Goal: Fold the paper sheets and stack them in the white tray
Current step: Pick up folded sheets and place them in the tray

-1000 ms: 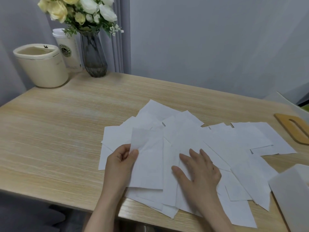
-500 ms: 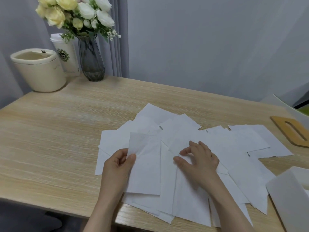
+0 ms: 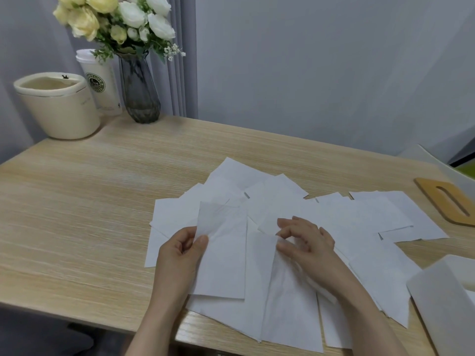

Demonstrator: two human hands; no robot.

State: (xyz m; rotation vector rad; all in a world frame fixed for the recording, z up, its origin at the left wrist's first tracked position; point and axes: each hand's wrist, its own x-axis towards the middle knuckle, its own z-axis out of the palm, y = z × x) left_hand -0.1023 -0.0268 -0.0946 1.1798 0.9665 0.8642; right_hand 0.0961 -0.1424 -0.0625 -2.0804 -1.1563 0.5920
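Paper sheets (image 3: pixel 334 222) lie fanned on the counter (image 3: pixel 77 214), just left of the white tray (image 3: pixel 442 299). Left hand (image 3: pixel 180 253) pinches one sheet (image 3: pixel 223 253), apparently to separate it for folding; right hand (image 3: pixel 305 240), fingers curled, pinches a neighbouring sheet's edge.

Left tabletop (image 3: pixel 77 214) lies bare — bin (image 3: pixel 57 106), cup (image 3: pixel 101 83), vase (image 3: pixel 140 91) crowd its far corner.
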